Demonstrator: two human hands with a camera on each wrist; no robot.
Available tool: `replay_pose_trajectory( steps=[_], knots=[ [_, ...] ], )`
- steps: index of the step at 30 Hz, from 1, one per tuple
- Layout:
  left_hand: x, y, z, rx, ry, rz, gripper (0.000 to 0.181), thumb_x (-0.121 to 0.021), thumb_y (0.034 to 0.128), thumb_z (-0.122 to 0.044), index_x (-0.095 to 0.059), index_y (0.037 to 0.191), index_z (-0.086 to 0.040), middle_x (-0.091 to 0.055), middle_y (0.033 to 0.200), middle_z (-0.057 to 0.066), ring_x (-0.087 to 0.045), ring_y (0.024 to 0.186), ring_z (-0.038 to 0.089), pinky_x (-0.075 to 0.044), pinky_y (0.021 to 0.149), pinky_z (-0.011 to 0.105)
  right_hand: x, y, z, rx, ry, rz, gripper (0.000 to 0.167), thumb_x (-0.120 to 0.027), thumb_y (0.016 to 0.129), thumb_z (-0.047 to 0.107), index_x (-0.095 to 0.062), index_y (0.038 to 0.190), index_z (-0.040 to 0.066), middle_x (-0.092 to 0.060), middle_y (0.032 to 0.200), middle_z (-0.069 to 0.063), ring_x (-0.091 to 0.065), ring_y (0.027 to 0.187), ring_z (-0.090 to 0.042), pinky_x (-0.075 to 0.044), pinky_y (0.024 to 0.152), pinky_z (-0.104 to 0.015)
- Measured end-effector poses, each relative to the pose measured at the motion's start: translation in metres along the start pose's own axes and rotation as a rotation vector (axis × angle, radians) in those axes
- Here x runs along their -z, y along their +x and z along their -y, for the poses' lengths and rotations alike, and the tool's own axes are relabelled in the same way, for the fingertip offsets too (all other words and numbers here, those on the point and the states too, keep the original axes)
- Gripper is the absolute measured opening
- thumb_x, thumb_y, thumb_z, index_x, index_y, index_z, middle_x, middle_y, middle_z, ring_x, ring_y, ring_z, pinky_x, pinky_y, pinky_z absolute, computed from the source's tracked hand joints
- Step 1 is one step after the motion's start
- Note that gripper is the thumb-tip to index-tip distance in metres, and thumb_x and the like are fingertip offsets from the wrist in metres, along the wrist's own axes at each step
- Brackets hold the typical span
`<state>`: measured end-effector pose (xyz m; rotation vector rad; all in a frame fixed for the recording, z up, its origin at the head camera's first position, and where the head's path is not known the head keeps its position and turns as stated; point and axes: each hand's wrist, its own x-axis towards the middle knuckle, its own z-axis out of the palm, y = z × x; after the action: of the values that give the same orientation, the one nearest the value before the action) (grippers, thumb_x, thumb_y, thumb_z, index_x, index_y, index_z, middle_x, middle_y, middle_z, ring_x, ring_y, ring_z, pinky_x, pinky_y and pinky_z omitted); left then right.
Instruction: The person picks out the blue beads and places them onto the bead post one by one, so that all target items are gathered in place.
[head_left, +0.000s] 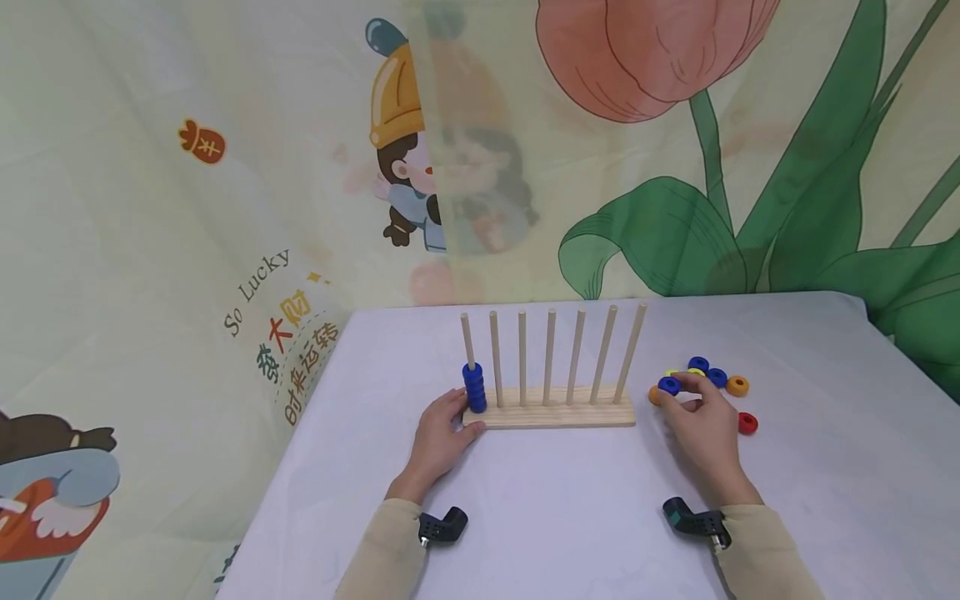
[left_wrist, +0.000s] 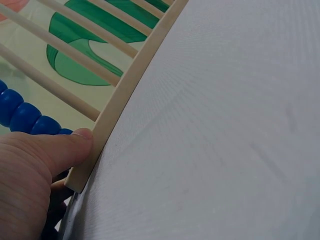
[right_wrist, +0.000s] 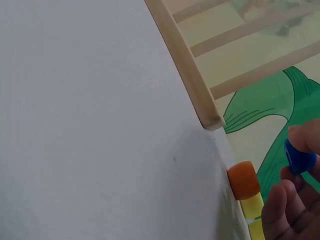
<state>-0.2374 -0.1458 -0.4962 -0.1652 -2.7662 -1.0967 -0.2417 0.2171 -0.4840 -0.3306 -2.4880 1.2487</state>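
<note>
A wooden peg rack (head_left: 551,417) with a row of upright pegs stands on the table. Several blue beads (head_left: 474,388) are stacked on its leftmost peg. My left hand (head_left: 441,433) grips the left end of the base; its thumb (left_wrist: 75,147) lies along the front edge in the left wrist view. Between thumb and fingers, my right hand (head_left: 705,429) pinches a blue bead (right_wrist: 299,157), held just above the loose beads to the right of the rack. An orange bead (right_wrist: 243,181) sits below that hand, with yellow beads (right_wrist: 252,206) beside it.
Near the right hand lie more loose beads: blue ones (head_left: 717,377), an orange one (head_left: 738,386) and a red one (head_left: 747,423). A white cloth covers the table (head_left: 570,517). Behind it hangs a printed curtain (head_left: 487,275).
</note>
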Motion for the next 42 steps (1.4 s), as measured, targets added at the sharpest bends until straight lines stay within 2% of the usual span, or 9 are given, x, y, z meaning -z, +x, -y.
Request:
replay_pose_trajectory(
  steps=[5,9,16,20,25,29,37,42],
  knots=[
    [0.0,0.001,0.0,-0.01,0.003,-0.005,0.055,-0.073,0.0882,-0.024,-0.056,0.136,-0.001,-0.051,0.144,0.013,-0.04,0.137,0.035,-0.03,0.113,0.055,-0.004,-0.005,0.009,0.054,0.01,0.064,0.042,-0.069,0.092,0.028,-0.056,0.125,0.007,-0.061,0.105,-0.011,-0.051,0.078,-0.02,-0.042,0.052,-0.017],
    [0.0,0.001,0.001,-0.014,0.012,-0.007,0.055,-0.073,0.0881,-0.024,-0.056,0.136,-0.001,-0.051,0.144,0.013,-0.04,0.137,0.035,-0.031,0.112,0.055,-0.007,-0.009,0.013,0.091,0.008,0.165,0.04,-0.069,0.092,0.027,-0.054,0.123,0.007,-0.059,0.102,-0.011,-0.05,0.078,-0.021,-0.044,0.054,-0.018],
    [0.001,0.002,0.001,-0.017,0.012,-0.008,0.056,-0.073,0.088,-0.024,-0.055,0.136,-0.001,-0.051,0.144,0.013,-0.04,0.137,0.036,-0.031,0.113,0.055,-0.015,-0.016,0.019,0.142,0.038,0.365,0.037,-0.07,0.091,0.026,-0.056,0.121,0.01,-0.059,0.11,-0.012,-0.052,0.074,-0.022,-0.046,0.052,-0.022],
    [0.001,0.002,0.0,-0.02,0.011,-0.008,0.056,-0.073,0.0881,-0.024,-0.056,0.136,-0.001,-0.051,0.144,0.013,-0.04,0.137,0.035,-0.03,0.113,0.055,-0.021,-0.022,0.025,0.173,0.079,0.427,0.034,-0.073,0.089,0.022,-0.06,0.118,0.011,-0.06,0.101,-0.009,-0.054,0.074,-0.021,-0.048,0.053,-0.022],
    [0.001,0.002,-0.001,-0.029,-0.004,-0.009,0.055,-0.073,0.0879,-0.023,-0.056,0.135,0.0,-0.052,0.143,0.014,-0.04,0.137,0.036,-0.03,0.113,0.055,-0.029,-0.029,0.028,0.225,0.143,0.423,0.033,-0.074,0.087,0.016,-0.062,0.117,0.011,-0.062,0.101,-0.008,-0.055,0.073,-0.019,-0.049,0.052,-0.022],
    [0.0,0.002,-0.001,-0.039,-0.008,-0.011,0.055,-0.073,0.0877,-0.023,-0.056,0.135,0.0,-0.052,0.143,0.014,-0.041,0.136,0.036,-0.031,0.113,0.055,-0.034,-0.03,0.03,0.236,0.159,0.405,0.034,-0.074,0.087,0.014,-0.062,0.119,0.011,-0.062,0.106,-0.009,-0.055,0.072,-0.018,-0.049,0.052,-0.022],
    [0.0,0.001,-0.001,-0.015,-0.007,-0.012,0.055,-0.073,0.0878,-0.023,-0.056,0.135,0.0,-0.051,0.144,0.014,-0.041,0.137,0.036,-0.031,0.113,0.055,-0.044,-0.029,0.043,0.255,0.185,0.375,0.036,-0.075,0.085,0.011,-0.063,0.12,0.009,-0.063,0.11,-0.012,-0.056,0.072,-0.017,-0.049,0.052,-0.022],
    [0.0,0.0,0.0,-0.013,0.005,-0.009,0.055,-0.073,0.0879,-0.024,-0.056,0.135,-0.001,-0.051,0.144,0.014,-0.041,0.136,0.036,-0.031,0.112,0.055,-0.049,-0.033,0.055,0.325,0.177,0.372,0.036,-0.076,0.085,0.01,-0.066,0.118,0.008,-0.066,0.107,-0.009,-0.057,0.07,-0.015,-0.05,0.054,-0.022]
  ],
)
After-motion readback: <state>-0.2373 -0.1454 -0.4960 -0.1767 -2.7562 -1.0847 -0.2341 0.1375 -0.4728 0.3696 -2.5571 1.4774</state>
